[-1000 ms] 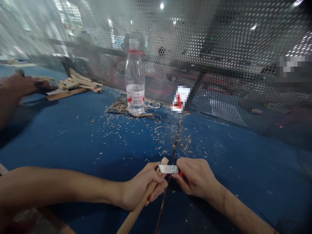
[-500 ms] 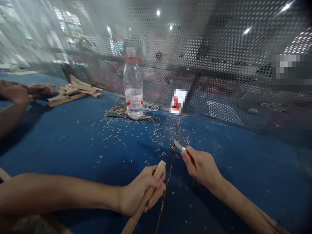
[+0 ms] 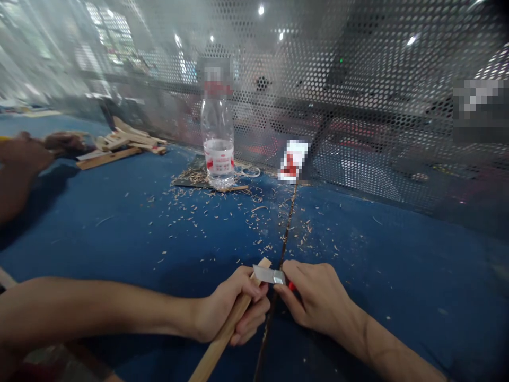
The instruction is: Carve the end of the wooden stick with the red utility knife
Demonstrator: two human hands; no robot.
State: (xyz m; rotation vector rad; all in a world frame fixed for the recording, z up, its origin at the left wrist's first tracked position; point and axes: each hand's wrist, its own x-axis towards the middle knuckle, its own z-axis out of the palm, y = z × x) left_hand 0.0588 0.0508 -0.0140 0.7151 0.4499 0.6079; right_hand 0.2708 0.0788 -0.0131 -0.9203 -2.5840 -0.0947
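The blue workbench (image 3: 119,239) fills the lower part of my view, and along its far edge stands a perforated metal screen (image 3: 369,106). Pale wood shavings (image 3: 238,223) are scattered over the bench top, thickest toward that far edge, and a dark seam (image 3: 287,233) runs from the far edge down between my two hands.

The only container I can make out is a clear plastic water bottle (image 3: 217,143), upright near the far edge on a dark sheet (image 3: 191,178) strewn with shavings. Water fills its lower part, up to about the white-and-red label, and the cap is too blurred to read. Just to its right, a red-and-white packet (image 3: 292,161), also blurred, stands against the screen.

At the far left corner lies a loose pile of wooden strips (image 3: 127,140), with a co-worker's hands (image 3: 27,151) just beside it.

Close in, my left hand (image 3: 234,305) is closed around a wooden stick (image 3: 222,331), its upper end poking out above my fingers. My right hand (image 3: 314,300) is closed on a red-handled utility knife (image 3: 268,275), whose bare blade lies across the stick near that end.
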